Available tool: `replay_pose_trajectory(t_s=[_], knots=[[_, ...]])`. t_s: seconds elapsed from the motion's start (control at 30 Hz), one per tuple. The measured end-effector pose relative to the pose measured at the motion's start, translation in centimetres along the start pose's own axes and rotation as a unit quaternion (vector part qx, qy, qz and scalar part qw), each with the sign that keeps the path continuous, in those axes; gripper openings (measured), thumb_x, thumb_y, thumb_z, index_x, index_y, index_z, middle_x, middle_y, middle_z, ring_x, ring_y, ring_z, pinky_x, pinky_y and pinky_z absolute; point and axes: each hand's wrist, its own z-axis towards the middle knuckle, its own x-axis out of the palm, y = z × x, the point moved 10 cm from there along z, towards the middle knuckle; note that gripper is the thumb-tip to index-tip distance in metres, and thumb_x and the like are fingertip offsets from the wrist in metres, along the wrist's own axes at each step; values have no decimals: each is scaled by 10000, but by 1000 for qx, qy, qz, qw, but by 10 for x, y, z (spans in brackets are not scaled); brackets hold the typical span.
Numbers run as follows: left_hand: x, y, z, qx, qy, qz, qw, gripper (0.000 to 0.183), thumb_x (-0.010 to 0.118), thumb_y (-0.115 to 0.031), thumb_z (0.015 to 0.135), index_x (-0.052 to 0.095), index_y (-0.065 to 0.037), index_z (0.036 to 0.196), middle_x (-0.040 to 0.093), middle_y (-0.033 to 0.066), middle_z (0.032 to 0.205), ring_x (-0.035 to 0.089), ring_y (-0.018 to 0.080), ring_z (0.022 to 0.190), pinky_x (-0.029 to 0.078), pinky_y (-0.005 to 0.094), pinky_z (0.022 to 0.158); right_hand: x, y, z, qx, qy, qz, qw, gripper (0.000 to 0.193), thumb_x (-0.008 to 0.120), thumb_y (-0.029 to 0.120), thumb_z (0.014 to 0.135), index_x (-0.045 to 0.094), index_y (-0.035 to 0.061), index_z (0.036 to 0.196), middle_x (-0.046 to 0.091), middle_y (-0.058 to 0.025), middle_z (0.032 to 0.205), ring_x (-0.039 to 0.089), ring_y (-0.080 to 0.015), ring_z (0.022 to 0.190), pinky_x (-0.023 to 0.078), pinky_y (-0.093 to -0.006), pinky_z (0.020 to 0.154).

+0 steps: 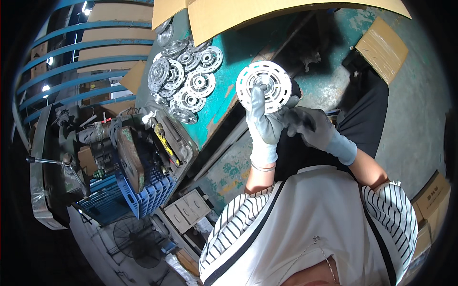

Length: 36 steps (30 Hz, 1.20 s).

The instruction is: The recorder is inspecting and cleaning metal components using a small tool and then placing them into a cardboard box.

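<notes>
A round, silvery metal disc point(281, 91) with slots around its rim and raised rings at its centre is held up in front of me. My left hand point(263, 117), in a pale grey glove, grips it from below, the thumb lying across its face toward the hub. Just below the disc's lower right edge is my right hand point(315, 127), also gloved, with dark, soiled fingers. Those fingers are curled inward close to the left hand; whatever they may hold is hidden. Several similar discs point(200, 84) lie heaped on the green worktop point(231, 71) to the left.
Cardboard point(267, 12) hangs over the worktop's far side; another cardboard piece point(383, 47) is at far right. Left stand a machine with a lever point(67, 164), a tool tray with a yellow-handled tool point(167, 144) and a blue crate point(148, 198). A fan point(136, 238) stands lower left.
</notes>
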Motion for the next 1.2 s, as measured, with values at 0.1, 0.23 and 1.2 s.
replay_pose_trajectory(t_s=[0.1,0.23,1.2], knots=[[-18,3,6,25,-79,93,992,404,325,-222,1009,401,100,1241,577,217,1144,657,332,893,568,386,769,-5,-2,-4,-68,-34,55,996,136,543,154,896,561,27,942,627,-92,742,631,-195,663,490,-309,653],[11,-25,-13,303,19,629,716,353,470,-62,947,402,47,1276,562,183,1205,657,293,912,520,377,838,-6,17,-3,-40,-2,-73,997,127,557,148,878,575,70,977,629,-97,762,640,-229,684,498,-308,661],[5,-60,-1,170,30,137,975,672,641,-449,842,442,-15,1315,504,119,1310,509,224,1160,397,391,1013,-35,24,15,-16,-143,152,978,174,661,78,837,608,43,999,565,8,690,436,-35,464,359,-212,442]])
